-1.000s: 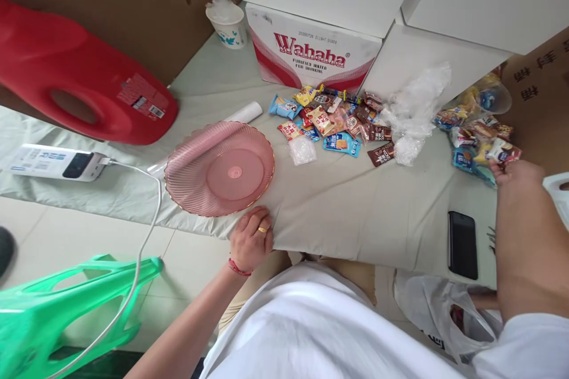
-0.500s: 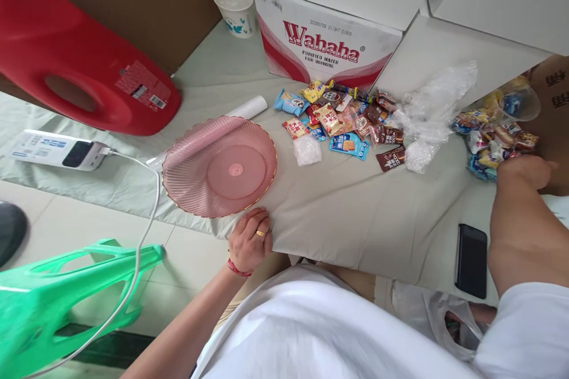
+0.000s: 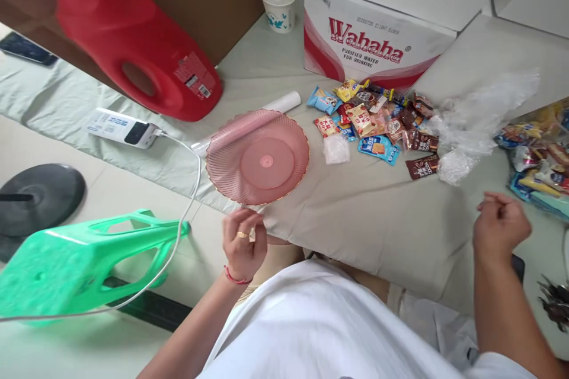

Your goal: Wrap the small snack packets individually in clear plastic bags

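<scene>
My left hand (image 3: 244,243), with a gold ring and a red wrist cord, is raised beside the near rim of a pink ribbed plate (image 3: 267,180). Its fingers are curled, and nothing shows in them. The plate has a wavy gold edge and overlaps a clear plastic roll (image 3: 284,102). Over the right side of the table hangs my right hand (image 3: 502,225), closed in a loose fist with no object visible. Wrapped snacks (image 3: 544,169) in a clear container lie beyond it. A loose heap of snack packets (image 3: 362,119) lies between the hands, farther back.
Crumpled clear plastic (image 3: 466,136) lies right of the heap. Behind stand a Wahaha carton (image 3: 355,41), a paper cup (image 3: 279,9) and a red jug (image 3: 155,59). A power bank (image 3: 122,127) trails a white cable over a green stool (image 3: 66,260). A phone is partly hidden behind my right forearm.
My right hand has drawn back left and toward me from the snacks at the right. My left hand has lifted off the table edge. The view has shifted, so things appear farther right.
</scene>
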### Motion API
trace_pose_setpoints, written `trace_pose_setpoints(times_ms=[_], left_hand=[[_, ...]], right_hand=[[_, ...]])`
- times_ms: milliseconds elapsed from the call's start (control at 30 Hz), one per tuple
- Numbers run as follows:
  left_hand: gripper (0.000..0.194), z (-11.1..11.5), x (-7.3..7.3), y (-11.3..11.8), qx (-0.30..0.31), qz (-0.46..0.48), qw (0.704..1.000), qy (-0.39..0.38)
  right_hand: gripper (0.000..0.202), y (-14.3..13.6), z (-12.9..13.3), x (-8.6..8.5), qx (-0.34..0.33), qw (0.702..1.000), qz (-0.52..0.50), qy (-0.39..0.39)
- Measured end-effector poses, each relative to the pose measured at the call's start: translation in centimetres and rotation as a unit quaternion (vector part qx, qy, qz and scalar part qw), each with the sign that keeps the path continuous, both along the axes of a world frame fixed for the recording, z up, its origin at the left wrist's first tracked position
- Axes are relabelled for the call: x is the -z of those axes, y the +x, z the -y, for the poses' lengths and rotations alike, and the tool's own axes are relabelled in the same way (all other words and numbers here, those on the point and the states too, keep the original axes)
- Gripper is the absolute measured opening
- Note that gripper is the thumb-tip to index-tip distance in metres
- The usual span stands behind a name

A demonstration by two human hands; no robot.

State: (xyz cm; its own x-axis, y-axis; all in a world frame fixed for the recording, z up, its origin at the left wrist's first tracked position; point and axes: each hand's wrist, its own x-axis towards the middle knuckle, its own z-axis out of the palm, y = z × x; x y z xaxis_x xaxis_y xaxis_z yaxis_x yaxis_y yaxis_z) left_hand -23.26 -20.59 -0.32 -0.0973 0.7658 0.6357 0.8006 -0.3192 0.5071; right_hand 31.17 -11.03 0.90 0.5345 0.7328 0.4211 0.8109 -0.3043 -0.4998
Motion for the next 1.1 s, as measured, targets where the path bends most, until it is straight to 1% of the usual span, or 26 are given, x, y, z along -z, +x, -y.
trace_pose_setpoints(times_ms=[33,67,100,133,167,233,300,400,467,500,533,567,600,633,700,733,767,800,833,867,933,1000,1033,1100], left_hand=[[0.037,-0.2,-0.3,-0.3,-0.042,-0.022,0.999,0.027],[0.047,-0.6,-0.5,-0.6,-0.067,-0.05,0.996,0.039],[0.055,-1.2,-0.7,-0.7,-0.071,-0.08,0.994,0.029],[0.056,-1.8,-0.9,-0.8,-0.061,-0.108,0.992,0.002],[0.051,-2.6,-1.0,-0.8,-0.044,-0.13,0.99,-0.035],[0.031,-3.9,-1.1,-0.7,-0.018,-0.153,0.983,-0.094],[0.019,-4.8,-1.1,-1.0,0.001,-0.157,0.982,-0.106],[0.015,-4.8,-1.7,-2.4,0.04,-0.15,0.983,-0.097],[0.015,-3.9,-2.8,-3.5,0.084,-0.149,0.98,-0.099],[0.015,-3.3,-3.6,-3.9,0.11,-0.15,0.977,-0.103],[0.015,-2.7,-4.5,-4.1,0.137,-0.151,0.973,-0.11],[0.015,-2.0,-5.4,-4.1,0.163,-0.15,0.969,-0.114],[0.016,-1.4,-6.4,-3.8,0.193,-0.146,0.963,-0.117],[0.017,-0.9,-7.2,-3.3,0.228,-0.138,0.956,-0.121],[0.02,-0.3,-8.4,-1.8,0.299,-0.116,0.938,-0.135],[0.023,-0.3,-8.8,-0.8,0.332,-0.104,0.927,-0.143],[0.026,-0.4,-9.0,0.2,0.359,-0.096,0.916,-0.152],[0.028,-0.7,-9.1,1.2,0.382,-0.093,0.906,-0.155],[0.029,-1.1,-9.1,2.2,0.403,-0.095,0.898,-0.151],[0.029,-1.6,-9.0,3.1,0.418,-0.098,0.893,-0.138],[0.026,-2.7,-8.6,4.9,0.419,-0.101,0.897,-0.097],[0.027,-3.8,-7.9,6.3,0.382,-0.088,0.918,-0.064],[0.029,-4.3,-7.4,6.8,0.355,-0.075,0.93,-0.062],[0.032,-5.2,-5.7,7.3,0.306,-0.045,0.948,-0.078]], right_hand=[[0.031,-2.9,1.9,0.2,-0.044,0.999,0.008,-0.019],[0.032,-5.6,3.6,0.4,-0.083,0.996,0.026,-0.037],[0.034,-8.2,5.0,0.5,-0.132,0.989,0.039,-0.057],[0.036,-10.3,6.1,0.6,-0.166,0.984,0.044,-0.055],[0.037,-12.1,6.8,0.7,-0.194,0.979,0.044,-0.054],[0.036,-14.4,7.2,0.9,-0.232,0.971,0.038,-0.046],[0.034,-15.0,6.7,0.9,-0.247,0.968,0.036,-0.04],[0.034,-14.3,5.6,0.2,-0.23,0.972,0.029,-0.036],[0.034,-13.6,5.3,-0.8,-0.203,0.979,0.013,-0.031],[0.032,-13.6,5.3,-1.5,-0.201,0.979,0.006,-0.03],[0.029,-13.8,5.4,-2.4,-0.212,0.977,0.006,-0.027],[0.025,-14.3,5.6,-3.3,-0.239,0.971,0.013,-0.022],[0.023,-15.1,6.0,-4.3,-0.282,0.959,0.025,-0.017],[0.028,-16.0,6.4,-5.3,-0.338,0.94,0.041,-0.01],[0.048,-18.0,7.2,-7.3,-0.457,0.887,0.07,-0.009],[0.055,-18.9,7.6,-8.2,-0.509,0.857,0.08,-0.025],[0.056,-19.5,7.9,-8.9,-0.549,0.83,0.087,-0.051],[0.054,-19.7,8.2,-9.4,-0.573,0.811,0.09,-0.081],[0.049,-19.7,8.4,-9.9,-0.582,0.802,0.087,-0.108],[0.043,-19.2,8.7,-10.1,-0.578,0.802,0.082,-0.127],[0.032,-17.4,9.3,-10.5,-0.55,0.822,0.071,-0.131],[0.023,-14.8,10.4,-10.9,-0.508,0.849,0.079,-0.125],[0.02,-13.3,11.1,-11.2,-0.475,0.867,0.089,-0.123],[0.014,-10.3,12.6,-11.7,-0.378,0.91,0.111,-0.129]])
